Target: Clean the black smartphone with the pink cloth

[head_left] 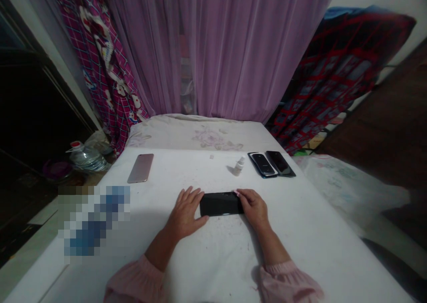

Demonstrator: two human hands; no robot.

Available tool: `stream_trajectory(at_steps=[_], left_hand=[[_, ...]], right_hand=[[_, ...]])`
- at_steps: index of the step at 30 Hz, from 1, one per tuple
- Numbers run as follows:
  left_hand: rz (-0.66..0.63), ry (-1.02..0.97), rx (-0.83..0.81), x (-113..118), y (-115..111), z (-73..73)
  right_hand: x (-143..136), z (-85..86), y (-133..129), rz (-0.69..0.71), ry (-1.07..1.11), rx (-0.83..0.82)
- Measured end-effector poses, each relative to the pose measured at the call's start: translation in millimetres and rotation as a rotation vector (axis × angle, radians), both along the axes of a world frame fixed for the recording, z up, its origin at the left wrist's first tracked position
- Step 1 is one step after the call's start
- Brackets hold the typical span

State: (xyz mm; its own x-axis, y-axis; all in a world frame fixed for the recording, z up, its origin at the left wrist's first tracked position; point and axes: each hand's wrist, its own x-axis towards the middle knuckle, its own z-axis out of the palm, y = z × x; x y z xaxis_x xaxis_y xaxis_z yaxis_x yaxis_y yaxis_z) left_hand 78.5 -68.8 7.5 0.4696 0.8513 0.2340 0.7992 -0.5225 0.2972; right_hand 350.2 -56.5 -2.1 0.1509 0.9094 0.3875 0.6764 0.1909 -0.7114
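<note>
A black smartphone (pixel 222 204) lies flat and crosswise on the white-covered table. My left hand (pixel 187 212) frames its left end, fingertips at the upper corner and thumb at the lower one. Over the right end, my right hand (pixel 255 207) is closed, pinching a small pinkish-white scrap (pixel 236 192) at the phone's upper edge; its material is too small to tell. Behind the phone stands a small clear spray bottle (pixel 239 166). A rose-gold phone (pixel 141 168) rests face down at the left.
At the right back lie a dark phone on a stack (pixel 263 163) and another dark phone (pixel 280 163). A tiny pale square (pixel 211 157) sits behind. Pixelation hides a bluish item (pixel 96 220) at left. Purple curtains (pixel 230 49) hang beyond; a large water bottle (pixel 87 157) stands left.
</note>
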Motion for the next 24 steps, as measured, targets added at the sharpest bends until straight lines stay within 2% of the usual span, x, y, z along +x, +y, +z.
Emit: stream_trajectory(at_steps=[13, 24], left_hand=[[0.004, 0.013, 0.043, -0.4, -1.0, -4.3], [0.000, 0.015, 0.000, -0.3, -1.0, 0.2]], right_hand=[[-2.1, -0.2, 0.4, -0.012, 0.021, 0.023], [-0.8, -0.1, 0.3, -0.027, 0.007, 0.009]])
